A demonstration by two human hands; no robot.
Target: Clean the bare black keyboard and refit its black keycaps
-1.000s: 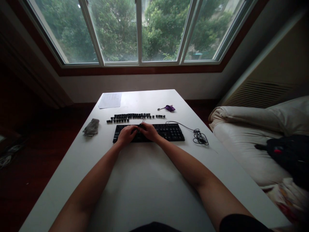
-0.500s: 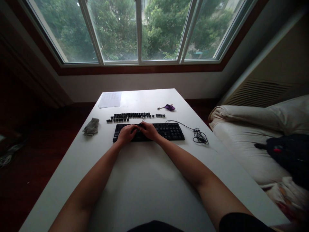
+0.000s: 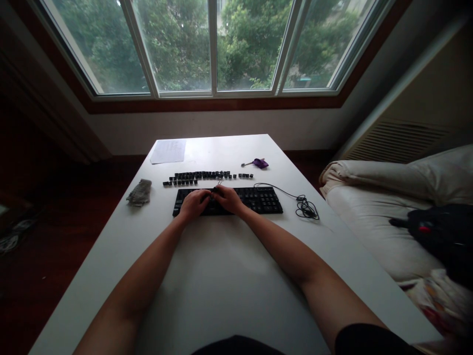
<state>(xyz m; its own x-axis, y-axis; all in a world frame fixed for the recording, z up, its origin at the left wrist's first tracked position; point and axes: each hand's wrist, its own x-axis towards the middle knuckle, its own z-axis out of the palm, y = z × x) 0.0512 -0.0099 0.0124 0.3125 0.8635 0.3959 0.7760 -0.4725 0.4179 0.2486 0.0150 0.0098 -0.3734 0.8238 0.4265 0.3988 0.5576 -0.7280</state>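
A black keyboard (image 3: 258,199) lies across the white table, partly covered by my hands. My left hand (image 3: 194,203) rests over its left half, the thumb and fingers closed in a pinch near a small dark piece that looks like a keycap (image 3: 215,190). Meeting it there, my right hand (image 3: 228,201) is closed too, with the thin wire ends of a keycap puller (image 3: 220,183) sticking up from its fingertips. The fingers hide much of the small piece. Loose black keycaps (image 3: 201,175) stand in rows just beyond the keyboard.
A grey cloth (image 3: 140,193) lies at the left. Coiled black cable (image 3: 306,207) sits right of the keyboard. Farther back are a paper sheet (image 3: 169,151) and a small brush (image 3: 248,163) beside a purple item (image 3: 260,163). A pale sofa (image 3: 362,222) flanks the table's right side.
Both hands stay at the same spot over the keyboard, fingertips together. The view has shifted very slightly; nothing else has visibly moved.
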